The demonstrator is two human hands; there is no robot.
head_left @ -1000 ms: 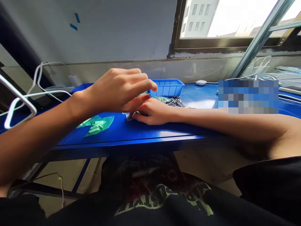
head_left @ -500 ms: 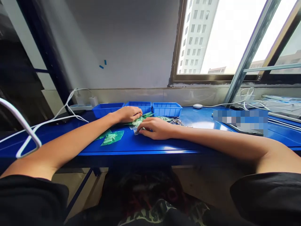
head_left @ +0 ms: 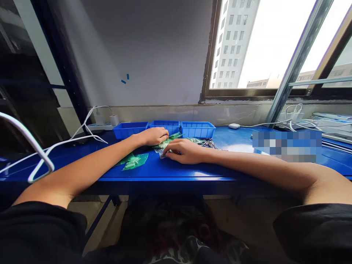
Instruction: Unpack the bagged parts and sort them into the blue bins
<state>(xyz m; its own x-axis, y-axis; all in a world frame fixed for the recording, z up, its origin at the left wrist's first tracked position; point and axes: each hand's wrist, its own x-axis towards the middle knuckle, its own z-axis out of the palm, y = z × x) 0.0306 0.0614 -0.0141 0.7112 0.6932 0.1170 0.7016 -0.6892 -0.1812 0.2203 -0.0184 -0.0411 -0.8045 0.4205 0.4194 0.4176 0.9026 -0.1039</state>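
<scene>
Left hand (head_left: 154, 136) (palm-down) by green bags (head_left: 176, 136)

Along the near edge of the surface (head_left: 165, 175), a bare strip runs between the left forearm (head_left: 90, 167) and the right forearm (head_left: 253, 163); a green packet (head_left: 135, 161) narrows it on the left. Farther in, loose green bags (head_left: 175, 136) fill the gap between the left grip (head_left: 154, 136) and the right grip (head_left: 185, 151), and metal pieces (head_left: 210, 144) lie just beyond the latter. Three blue trays (head_left: 172, 128) stand in a row behind, so a hand reaches the wall (head_left: 165, 73) there only over their rims. Right of them the surface opens as far as a small white device (head_left: 234, 126). White cables (head_left: 96, 136) cross the far left.
</scene>
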